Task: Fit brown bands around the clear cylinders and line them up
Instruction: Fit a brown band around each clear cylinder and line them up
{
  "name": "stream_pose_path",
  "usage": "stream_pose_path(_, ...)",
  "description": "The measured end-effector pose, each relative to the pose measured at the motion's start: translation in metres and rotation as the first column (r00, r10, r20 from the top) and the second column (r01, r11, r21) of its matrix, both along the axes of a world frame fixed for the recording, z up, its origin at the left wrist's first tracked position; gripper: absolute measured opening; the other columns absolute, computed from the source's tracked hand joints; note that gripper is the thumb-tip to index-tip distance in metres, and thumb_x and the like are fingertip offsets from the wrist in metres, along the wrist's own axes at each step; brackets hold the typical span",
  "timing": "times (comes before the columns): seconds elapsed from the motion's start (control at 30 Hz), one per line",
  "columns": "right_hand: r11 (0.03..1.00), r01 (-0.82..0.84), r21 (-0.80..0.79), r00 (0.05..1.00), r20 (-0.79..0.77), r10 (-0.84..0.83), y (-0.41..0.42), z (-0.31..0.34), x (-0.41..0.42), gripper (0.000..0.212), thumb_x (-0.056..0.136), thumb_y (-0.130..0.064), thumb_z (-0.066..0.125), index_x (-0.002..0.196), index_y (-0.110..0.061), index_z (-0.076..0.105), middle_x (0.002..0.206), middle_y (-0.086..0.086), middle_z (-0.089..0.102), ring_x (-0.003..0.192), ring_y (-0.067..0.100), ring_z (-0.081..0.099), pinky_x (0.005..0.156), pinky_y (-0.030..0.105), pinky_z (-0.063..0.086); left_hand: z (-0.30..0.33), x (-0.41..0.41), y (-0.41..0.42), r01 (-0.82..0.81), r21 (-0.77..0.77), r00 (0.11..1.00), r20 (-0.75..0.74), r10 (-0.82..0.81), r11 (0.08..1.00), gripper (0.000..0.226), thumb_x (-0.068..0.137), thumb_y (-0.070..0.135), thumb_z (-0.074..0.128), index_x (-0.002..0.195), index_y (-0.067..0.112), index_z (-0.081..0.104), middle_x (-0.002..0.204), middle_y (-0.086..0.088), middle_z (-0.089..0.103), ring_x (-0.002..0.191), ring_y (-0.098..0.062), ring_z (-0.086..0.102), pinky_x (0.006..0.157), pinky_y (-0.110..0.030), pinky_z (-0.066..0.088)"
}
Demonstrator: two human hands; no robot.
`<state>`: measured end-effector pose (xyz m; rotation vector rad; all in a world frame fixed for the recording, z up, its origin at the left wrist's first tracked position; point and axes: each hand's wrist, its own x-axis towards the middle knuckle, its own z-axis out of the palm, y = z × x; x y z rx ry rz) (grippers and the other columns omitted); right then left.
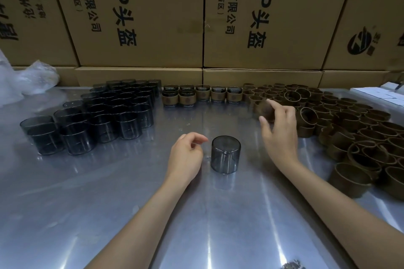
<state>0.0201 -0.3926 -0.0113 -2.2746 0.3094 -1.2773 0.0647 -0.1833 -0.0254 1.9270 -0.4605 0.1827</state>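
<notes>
left fingers [197, 138] loosely curled beside empty upturned cylinder [225, 154], right fingers [270, 113] around blurred brown band [263, 109]

— What's behind the metal table [131, 214]?
— Stacked cardboard boxes [140, 13], printed in black characters, right against its far edge.
— Anything else there?
— Crumpled clear plastic [32, 81] at the table's far left; white boxes [380, 95] at its far right.

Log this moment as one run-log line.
left hand: open, beside lone cylinder | right hand: grips brown band | banded cylinders: rear row
</notes>
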Motion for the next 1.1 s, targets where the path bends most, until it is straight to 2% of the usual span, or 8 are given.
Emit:
stream_pose_path(0.1,0.946,-0.229,0.228,0.973,0.093,0.212,0.028,0.012,-0.020,0.043,0.098,-0.021,0.053,0.140,-0.016,0.045,0.117,-0.001,0.049,0.094,-0.011,0.048,0.085,0.006,0.035,0.002,-0.002,0.001,0.016,-0.031,0.999,0.045,-0.014,0.999,0.032,0.088,-0.005,0.046,0.090,0.023,0.064,0.105,0.003,0.061,0.091,-0.005,0.054,0.071,0.001,0.036)
stream_pose_path(0.17,0.845,-0.376,0.379,0.926,0.141,0.349,0.043,0.018,-0.034,0.042,0.098,-0.036,0.047,0.137,-0.021,0.049,0.118,-0.006,0.057,0.100,-0.002,0.048,0.089,0.019,0.039,0.006,-0.004,0.001,0.049,-0.079,0.997,0.060,-0.045,0.996,0.023,0.093,0.003,0.051,0.094,0.021,0.064,0.105,0.003,0.063,0.094,-0.006,0.055,0.075,0.000,0.037)
stream_pose_path(0.33,0.739,-0.518,0.430,0.851,0.168,0.498,0.073,0.019,-0.054,0.034,0.102,-0.032,0.040,0.074,-0.023,0.058,0.062,-0.020,0.054,0.060,-0.005,0.047,0.056,0.011,0.034,0.016,-0.015,-0.003,0.218,-0.308,0.959,-0.107,-0.261,0.926,0.029,0.099,0.035,0.042,0.112,0.023,0.064,0.120,0.003,0.063,0.120,-0.012,0.054,0.107,-0.026,0.037)
stream_pose_path(0.53,0.885,-0.373,0.279,0.908,-0.088,0.410,0.081,0.004,-0.040,0.029,0.103,-0.031,0.036,0.100,-0.031,0.065,0.100,-0.011,0.063,0.103,0.009,0.049,0.082,0.003,0.026,0.015,-0.031,-0.013,0.532,-0.418,0.739,-0.196,-0.645,0.737,0.068,0.088,0.063,0.035,0.130,0.014,0.057,0.130,-0.010,0.060,0.126,-0.023,0.052,0.113,-0.050,0.031)
stream_pose_path(0.63,0.904,-0.318,0.285,0.915,-0.159,0.371,0.077,0.000,-0.035,0.027,0.101,-0.038,0.036,0.100,-0.036,0.063,0.107,-0.005,0.057,0.108,0.008,0.041,0.084,-0.001,0.021,0.010,-0.030,-0.014,0.517,-0.369,0.771,-0.191,-0.608,0.772,0.056,0.094,0.056,0.035,0.129,0.018,0.057,0.127,-0.004,0.063,0.124,-0.016,0.054,0.111,-0.042,0.035)
stream_pose_path(0.77,0.777,-0.430,0.459,0.844,-0.102,0.527,0.076,-0.005,-0.035,0.025,0.100,-0.042,0.037,0.101,-0.030,0.059,0.103,-0.011,0.062,0.106,0.003,0.054,0.095,0.030,0.043,0.011,-0.032,-0.012,0.487,-0.251,0.825,-0.182,-0.535,0.836,0.035,0.091,0.052,0.034,0.115,0.040,0.057,0.116,0.021,0.064,0.111,0.011,0.055,0.087,-0.005,0.041)
stream_pose_path(0.97,0.660,-0.465,0.590,0.691,-0.224,0.687,0.058,-0.006,-0.037,0.073,0.082,-0.068,0.036,0.145,-0.033,0.025,0.143,-0.017,0.032,0.134,0.002,0.031,0.110,0.028,0.026,0.005,-0.033,-0.014,0.450,-0.175,0.868,-0.144,-0.475,0.876,0.045,0.093,0.055,0.020,0.125,0.039,0.048,0.134,0.010,0.052,0.126,0.001,0.044,0.109,-0.021,0.030)
stream_pose_path(1.1,0.711,-0.438,0.550,0.655,-0.346,0.672,0.055,-0.009,-0.039,0.089,0.071,-0.081,0.032,0.147,-0.037,0.015,0.132,-0.022,0.037,0.124,-0.002,0.040,0.106,0.026,0.030,0.005,-0.034,-0.017,0.415,-0.152,0.889,-0.141,-0.435,0.897,0.036,0.097,0.051,0.016,0.111,0.047,0.049,0.131,0.008,0.051,0.122,0.003,0.045,0.103,-0.013,0.033)
